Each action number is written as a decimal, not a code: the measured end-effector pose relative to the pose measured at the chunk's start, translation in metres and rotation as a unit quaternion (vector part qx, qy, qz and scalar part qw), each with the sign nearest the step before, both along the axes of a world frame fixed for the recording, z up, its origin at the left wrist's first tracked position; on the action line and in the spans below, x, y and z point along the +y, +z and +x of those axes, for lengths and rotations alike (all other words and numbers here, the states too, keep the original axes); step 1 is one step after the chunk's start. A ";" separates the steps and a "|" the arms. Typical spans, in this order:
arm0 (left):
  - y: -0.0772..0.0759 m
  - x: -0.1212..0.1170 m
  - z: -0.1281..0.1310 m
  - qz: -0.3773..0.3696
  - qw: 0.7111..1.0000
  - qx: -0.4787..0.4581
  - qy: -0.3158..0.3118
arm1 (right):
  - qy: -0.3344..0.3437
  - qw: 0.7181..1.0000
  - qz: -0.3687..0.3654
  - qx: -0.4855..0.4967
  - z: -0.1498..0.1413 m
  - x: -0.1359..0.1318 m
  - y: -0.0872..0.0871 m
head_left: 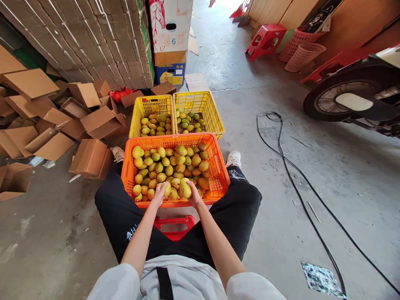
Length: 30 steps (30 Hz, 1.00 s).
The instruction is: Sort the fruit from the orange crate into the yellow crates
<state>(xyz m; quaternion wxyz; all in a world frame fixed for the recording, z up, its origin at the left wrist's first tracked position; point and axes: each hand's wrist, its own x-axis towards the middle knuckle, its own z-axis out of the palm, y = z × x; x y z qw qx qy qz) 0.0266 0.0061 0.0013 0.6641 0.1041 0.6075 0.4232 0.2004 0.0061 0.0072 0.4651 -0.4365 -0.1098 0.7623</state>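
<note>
My left hand (159,194) is closed around the side of a yellow-green oval fruit (167,189) over the near edge of an orange plastic crate (221,177). Beside it, my right hand (195,194) grips a larger, paler yellow-green oval fruit (185,188). Many similar fruits (168,170), from green to orange-yellow and rather like mangoes, lie in the orange crate between my legs. Behind it stand two yellow crates: the left one (136,112) holds mostly yellow fruit, the right one (215,114) fewer and greener ones.
Small open cardboard boxes (92,156) are heaped at the left, beneath stacked flattened cartons (103,41). A red stool (175,227) shows between my legs. At the right, a black cable (290,179) crosses the floor near a motorbike wheel (340,98).
</note>
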 end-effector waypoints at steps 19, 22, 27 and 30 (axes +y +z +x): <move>0.007 0.008 -0.003 -0.084 0.991 -0.072 0.079 | -0.042 0.996 -0.067 0.033 -0.003 0.003 -0.005; 0.004 0.008 -0.005 -0.068 0.991 -0.075 0.083 | -0.043 0.998 -0.035 0.030 -0.001 0.001 -0.003; 0.003 0.005 -0.006 -0.040 0.995 -0.053 0.074 | -0.028 0.999 -0.022 0.016 0.001 0.000 0.000; 0.003 0.003 -0.004 -0.033 0.996 -0.034 0.076 | -0.027 0.999 -0.025 0.002 0.001 0.000 0.000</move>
